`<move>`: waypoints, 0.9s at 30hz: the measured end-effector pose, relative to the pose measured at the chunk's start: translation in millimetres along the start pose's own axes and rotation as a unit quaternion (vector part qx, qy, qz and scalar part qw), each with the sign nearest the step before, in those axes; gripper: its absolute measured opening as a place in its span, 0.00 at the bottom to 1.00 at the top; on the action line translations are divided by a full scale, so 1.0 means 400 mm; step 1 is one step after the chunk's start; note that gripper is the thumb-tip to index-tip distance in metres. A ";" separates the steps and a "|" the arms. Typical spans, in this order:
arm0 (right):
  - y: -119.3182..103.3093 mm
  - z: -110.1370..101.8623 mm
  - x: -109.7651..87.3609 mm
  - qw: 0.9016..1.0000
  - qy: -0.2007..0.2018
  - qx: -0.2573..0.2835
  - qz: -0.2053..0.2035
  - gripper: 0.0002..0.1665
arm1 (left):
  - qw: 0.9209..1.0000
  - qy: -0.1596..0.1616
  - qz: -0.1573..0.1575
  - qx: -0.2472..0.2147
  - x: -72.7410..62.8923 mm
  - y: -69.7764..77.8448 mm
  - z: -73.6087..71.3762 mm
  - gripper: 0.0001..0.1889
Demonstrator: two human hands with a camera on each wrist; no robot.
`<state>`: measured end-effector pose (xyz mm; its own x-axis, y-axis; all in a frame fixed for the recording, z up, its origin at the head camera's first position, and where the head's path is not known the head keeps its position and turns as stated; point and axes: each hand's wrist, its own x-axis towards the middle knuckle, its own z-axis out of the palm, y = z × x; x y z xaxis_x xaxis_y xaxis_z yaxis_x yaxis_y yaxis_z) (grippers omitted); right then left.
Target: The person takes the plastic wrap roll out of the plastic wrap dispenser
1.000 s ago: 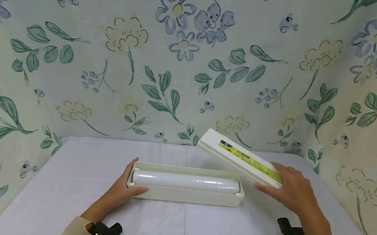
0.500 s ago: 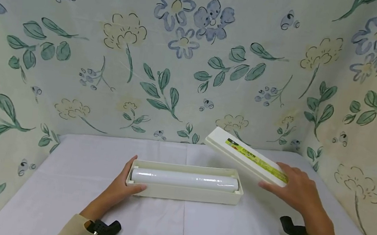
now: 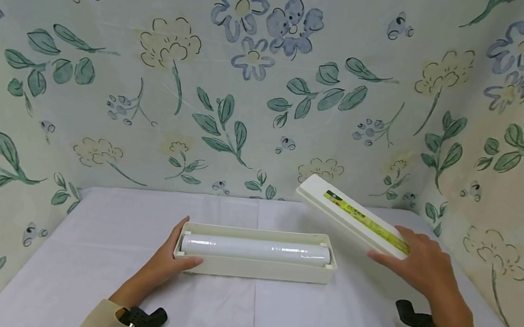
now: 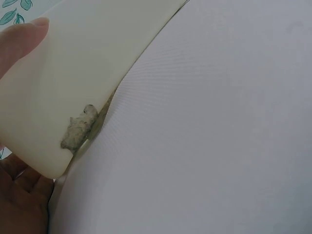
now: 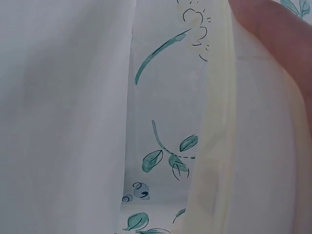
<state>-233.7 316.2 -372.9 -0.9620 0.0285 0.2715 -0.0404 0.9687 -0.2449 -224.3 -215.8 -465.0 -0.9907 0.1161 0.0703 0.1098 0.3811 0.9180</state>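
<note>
Box: the pale box (image 3: 257, 270) sits on the white cloth (image 3: 206, 308), just below the centre of the frame, its long side running left to right, its top uncovered.
Roll: a shiny white roll (image 3: 256, 249) lies lengthwise inside the box.
Left hand: the left hand (image 3: 172, 260), left of centre, grips the box's left end, thumb on the front wall and fingers round the end; the gap between them is as wide as the box.
Lid: the white lid (image 3: 340, 215) is right of centre, apart from the box, tilted with its far end toward the upper left.
Label: a yellow-green strip (image 3: 366, 220) runs along the lid's top.
Right hand: the right hand (image 3: 427, 268), at the right of the frame, holds the lid's near end between thumb and fingers, spread to its width.
Left wrist view: a grey patch (image 4: 79, 129) marks the box near its lower edge, left of centre.
Wrists: black devices (image 3: 146, 318) on both, above beige sleeves (image 3: 103, 322).
Backdrop: flowered cloth (image 3: 246, 129) fills the upper frame.
</note>
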 end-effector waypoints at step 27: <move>0.065 -0.024 -0.005 0.998 -0.035 -0.024 0.040 0.69 | 1.000 0.000 -0.004 -0.004 0.000 0.000 0.001 0.56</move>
<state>-230.2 343.7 -370.9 -0.9780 0.0910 0.1875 0.0488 0.9746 -0.2186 -224.0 -215.4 -465.2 -0.9915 0.1139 0.0629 0.1015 0.3745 0.9216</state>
